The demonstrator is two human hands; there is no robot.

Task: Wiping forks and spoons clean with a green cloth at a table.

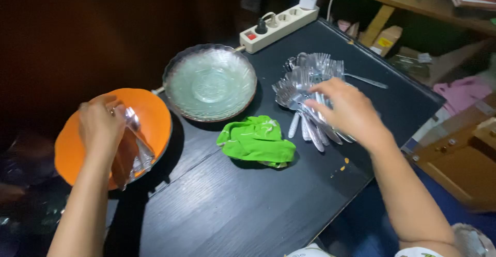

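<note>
My left hand hovers over an orange bowl at the table's left edge, gripping a bunch of metal cutlery that hangs down into it. My right hand rests on a pile of metal forks on the black table, fingers curled around the fork handles. Between the hands lie a crumpled green cloth and a clear glass plate.
A white power strip with a charger plugged in sits at the table's far edge. A wooden shelf with books, cardboard boxes and pink cloth crowd the right side beyond the table.
</note>
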